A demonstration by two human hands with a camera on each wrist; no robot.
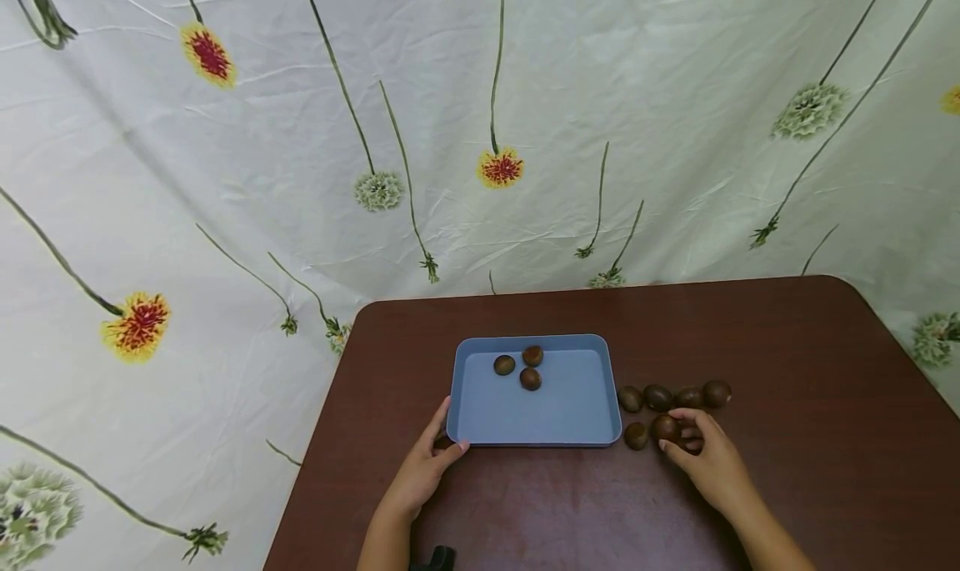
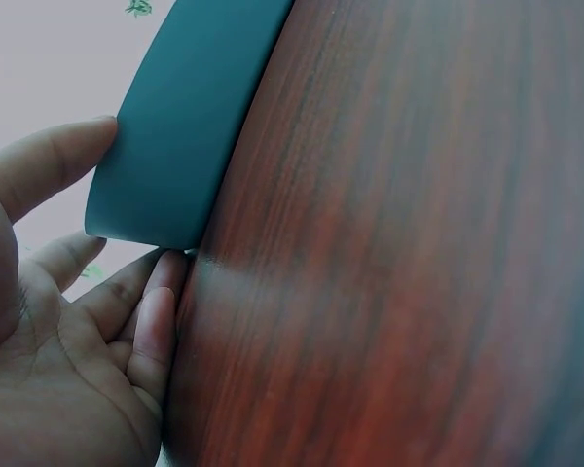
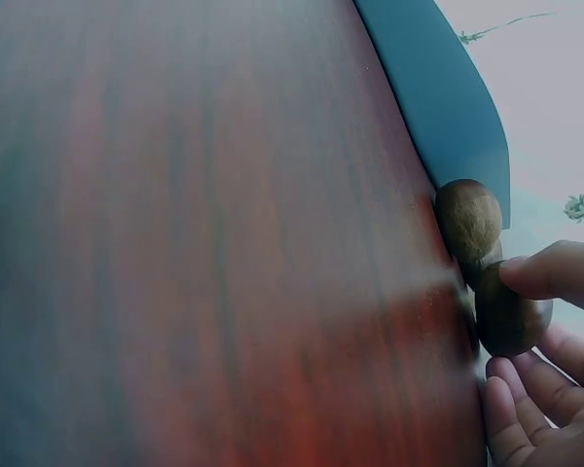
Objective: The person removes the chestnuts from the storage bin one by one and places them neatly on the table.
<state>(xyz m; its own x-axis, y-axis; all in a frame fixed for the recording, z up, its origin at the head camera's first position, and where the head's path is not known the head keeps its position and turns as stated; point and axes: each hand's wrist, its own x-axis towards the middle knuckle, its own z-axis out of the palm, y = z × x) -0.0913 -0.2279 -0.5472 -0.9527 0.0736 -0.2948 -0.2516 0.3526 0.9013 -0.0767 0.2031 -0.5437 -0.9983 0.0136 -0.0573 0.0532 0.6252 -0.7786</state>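
A shallow blue tray (image 1: 540,425) lies on the table with three round brown fruits, perhaps passion fruits, at its back left, one of them a brown fruit (image 1: 530,378). My left hand (image 1: 422,469) holds the tray's front left corner, thumb (image 2: 73,156) against the front wall and fingers round the side. Just right of the tray, my right hand (image 1: 712,463) pinches a dark brown fruit (image 3: 511,316) between thumb and fingers, low at the tabletop. Beside it sits another brown fruit (image 1: 635,436), near the tray's right front corner.
Behind the right hand, several more fruits form a row, from a brown fruit (image 1: 630,398) by the tray to a fruit (image 1: 717,393) at the right. The reddish-brown table (image 1: 810,371) backs onto a flowered white cloth (image 1: 450,121). A black object (image 1: 442,558) shows by the left forearm.
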